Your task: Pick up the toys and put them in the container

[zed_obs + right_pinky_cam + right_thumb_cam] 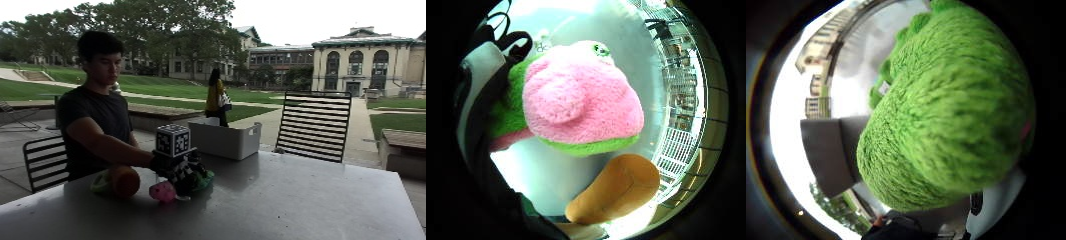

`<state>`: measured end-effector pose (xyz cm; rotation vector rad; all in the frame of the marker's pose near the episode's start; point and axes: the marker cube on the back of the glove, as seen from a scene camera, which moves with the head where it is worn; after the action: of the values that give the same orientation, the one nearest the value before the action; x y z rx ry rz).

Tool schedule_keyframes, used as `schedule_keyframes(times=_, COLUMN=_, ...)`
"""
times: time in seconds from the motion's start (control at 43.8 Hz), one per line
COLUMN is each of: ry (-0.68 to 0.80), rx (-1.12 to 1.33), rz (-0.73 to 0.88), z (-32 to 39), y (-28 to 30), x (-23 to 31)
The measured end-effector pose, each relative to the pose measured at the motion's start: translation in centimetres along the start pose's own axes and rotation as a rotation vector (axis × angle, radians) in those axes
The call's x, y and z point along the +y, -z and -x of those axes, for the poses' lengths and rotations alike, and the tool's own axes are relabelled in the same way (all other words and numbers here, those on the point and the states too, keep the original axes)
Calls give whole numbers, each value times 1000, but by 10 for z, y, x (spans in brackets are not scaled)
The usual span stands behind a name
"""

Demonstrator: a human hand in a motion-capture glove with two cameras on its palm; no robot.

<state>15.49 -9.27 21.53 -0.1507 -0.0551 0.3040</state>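
A green and pink plush toy point(166, 191) lies on the grey table point(293, 200) in front of the person. My gloved right hand point(174, 169) sits on top of it, fingers curled down around it. The toy's pink part point(581, 100) fills the little finger side palm view and its green fur point(946, 110) fills the thumb side view, so it is right against the palm. An orange and green toy point(120, 181) rests on the table just beside it, toward the person, and shows as an orange shape point(618, 187). The pale open container point(225, 141) stands behind the hand, further across the table.
A slatted metal chair point(313, 125) stands at the table's far side, another chair point(43, 160) behind the person. The container's grey wall point(828, 150) shows beside the plush in the thumb side view. Bare table stretches out to the right of the toys.
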Motion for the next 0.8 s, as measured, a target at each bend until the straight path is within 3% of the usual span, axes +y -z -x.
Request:
schedule_keyframes(times=0.342, ry=50, rx=-24, rz=-129, z=-12, y=45, x=-13)
schedule_keyframes(times=0.662, ry=55, rx=-28, rz=-285, z=40, y=199, x=13)
schedule_keyframes(times=0.799, ry=52, rx=-110, rz=-269, z=88, y=254, x=40)
